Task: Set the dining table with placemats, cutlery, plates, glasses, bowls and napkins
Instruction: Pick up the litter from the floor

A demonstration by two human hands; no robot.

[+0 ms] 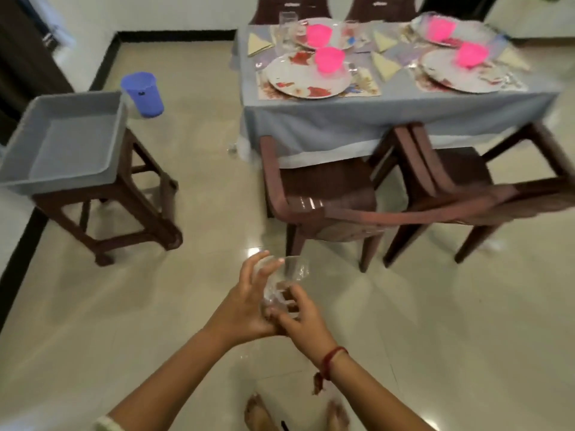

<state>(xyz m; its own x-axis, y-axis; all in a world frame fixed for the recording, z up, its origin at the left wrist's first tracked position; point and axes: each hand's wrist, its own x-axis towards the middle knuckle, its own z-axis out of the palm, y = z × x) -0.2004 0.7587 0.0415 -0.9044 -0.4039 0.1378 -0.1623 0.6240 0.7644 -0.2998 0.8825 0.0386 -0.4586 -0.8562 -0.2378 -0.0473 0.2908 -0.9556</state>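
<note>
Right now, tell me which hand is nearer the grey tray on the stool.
Left. The left hand holds the glass on the side facing the grey tray; the right hand holds its far side, farther from the tray.

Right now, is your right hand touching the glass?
Touching. The head view shows the right hand with its fingers curled round the lower part of the glass, with no gap between them.

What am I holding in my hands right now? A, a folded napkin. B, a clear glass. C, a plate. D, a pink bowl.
B: the left hand and right hand both hold a clear glass over the floor, short of the table.
</note>
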